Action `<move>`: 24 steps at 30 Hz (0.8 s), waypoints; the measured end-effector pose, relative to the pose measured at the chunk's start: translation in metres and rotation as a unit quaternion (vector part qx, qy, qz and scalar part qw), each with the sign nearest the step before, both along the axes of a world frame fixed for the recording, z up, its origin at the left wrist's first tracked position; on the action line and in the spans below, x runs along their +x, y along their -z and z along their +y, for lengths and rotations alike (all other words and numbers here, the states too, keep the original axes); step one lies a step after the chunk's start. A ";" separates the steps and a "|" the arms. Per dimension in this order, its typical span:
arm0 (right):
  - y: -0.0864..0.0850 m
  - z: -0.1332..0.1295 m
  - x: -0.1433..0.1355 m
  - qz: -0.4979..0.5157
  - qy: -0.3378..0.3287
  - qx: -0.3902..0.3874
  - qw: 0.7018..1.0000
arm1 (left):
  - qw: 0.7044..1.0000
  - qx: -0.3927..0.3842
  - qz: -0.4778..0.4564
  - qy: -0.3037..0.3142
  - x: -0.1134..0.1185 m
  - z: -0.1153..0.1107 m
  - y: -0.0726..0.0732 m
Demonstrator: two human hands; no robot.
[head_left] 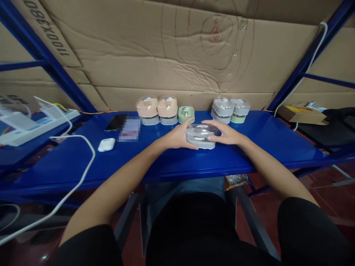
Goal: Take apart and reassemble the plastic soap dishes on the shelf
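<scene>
Between my hands, near the front edge of the blue table, is a grey plastic-wrapped case (202,142) with a clear domed cover and a round label on top. My left hand (179,136) is curved around its left side, thumb at the upper rim and fingers low. My right hand (226,133) grips the right side, with fingers across the front and top. Just behind it sits a small green case (186,113). Two peach cases (148,107) rest on grey ones to the left, and grey cases (222,107) are stacked to the right.
On the blue table (166,162) lie a white earphone case (107,144), a dark phone (118,122) and a blurred-out card (129,129). A white cable (85,170) crosses the left side. Power strips (36,127) stand far left; a cardboard box (303,115) is at right.
</scene>
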State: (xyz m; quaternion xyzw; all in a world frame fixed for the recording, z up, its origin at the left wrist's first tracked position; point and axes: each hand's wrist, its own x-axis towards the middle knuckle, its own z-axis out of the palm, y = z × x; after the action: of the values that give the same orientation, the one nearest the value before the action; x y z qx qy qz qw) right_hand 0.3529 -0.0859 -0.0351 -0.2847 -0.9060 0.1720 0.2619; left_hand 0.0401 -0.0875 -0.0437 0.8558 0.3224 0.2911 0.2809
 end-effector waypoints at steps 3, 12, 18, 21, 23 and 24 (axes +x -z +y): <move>-0.007 0.001 0.009 0.022 -0.003 -0.010 1.000 | 1.000 0.000 0.005 0.002 0.001 0.001 0.004; -0.024 0.002 0.037 0.048 0.177 0.035 0.982 | 0.994 0.057 0.092 -0.015 -0.004 -0.003 -0.001; -0.022 0.011 0.052 -0.069 0.214 -0.021 0.974 | 0.990 0.061 0.129 -0.001 -0.004 -0.008 -0.006; -0.020 0.013 0.054 -0.100 0.235 -0.035 0.966 | 0.992 0.057 0.112 0.008 -0.004 -0.006 -0.008; -0.020 0.013 0.054 -0.125 0.252 -0.044 0.959 | 0.994 0.060 0.090 0.004 -0.007 -0.002 -0.010; -0.020 0.013 0.054 -0.139 0.259 -0.049 0.955 | 0.995 0.065 0.076 -0.005 -0.009 0.001 -0.012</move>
State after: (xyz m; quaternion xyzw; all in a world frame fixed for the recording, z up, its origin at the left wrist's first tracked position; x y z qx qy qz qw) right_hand 0.4072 -0.0726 -0.0153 -0.5431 -0.8191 0.1008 0.1544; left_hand 0.0307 -0.0870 -0.0314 0.8901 0.3280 0.2467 0.1981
